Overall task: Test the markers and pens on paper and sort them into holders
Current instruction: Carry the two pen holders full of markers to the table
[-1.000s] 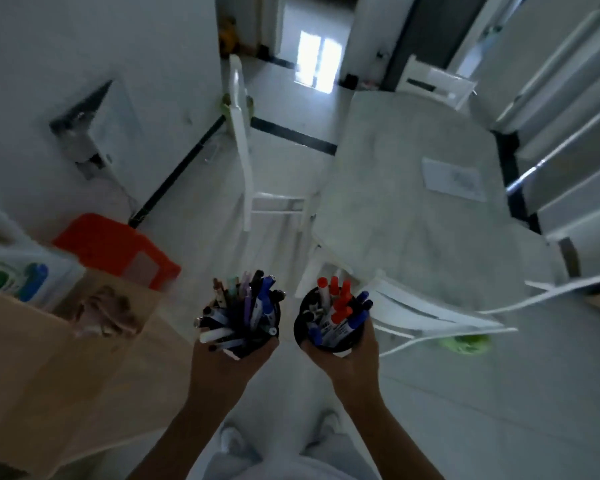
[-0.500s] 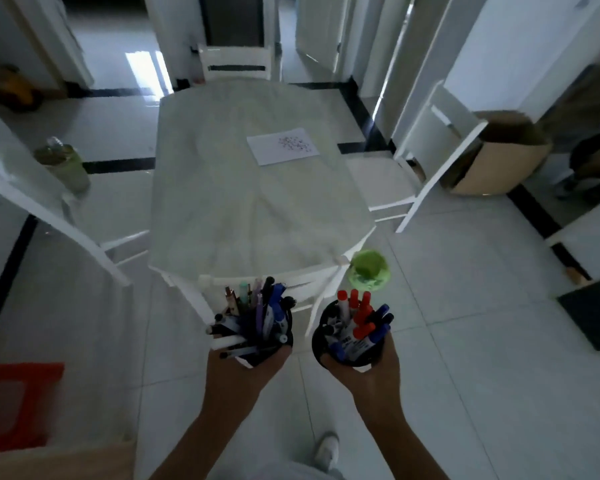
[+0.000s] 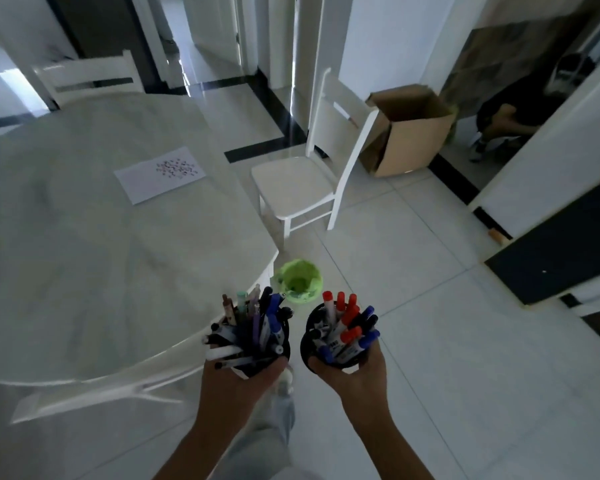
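Note:
My left hand (image 3: 238, 382) cups a black holder (image 3: 278, 351) from below, packed with several mixed pens (image 3: 253, 323) in black, blue, purple and brown. In my right hand (image 3: 352, 377) sits a second black holder (image 3: 307, 341) filled with red-capped and blue-capped markers (image 3: 347, 323). Both holders are carried upright at waist height, just off the near right corner of the pale table (image 3: 84, 258). A white sheet of paper (image 3: 160, 174) with small scribbled test marks lies farther back on the table.
A green bin (image 3: 298, 282) stands on the floor by the table's corner. A white chair (image 3: 312, 174) is to the table's right, another (image 3: 90, 77) at its far end, a third chair's back (image 3: 94, 393) near me. An open cardboard box (image 3: 409, 133) and a seated person (image 3: 520, 105) are at the right.
The view has swung left around the table, which now sits left of my hands with the green bin straight ahead. Both hands keep their holders in the same grip.

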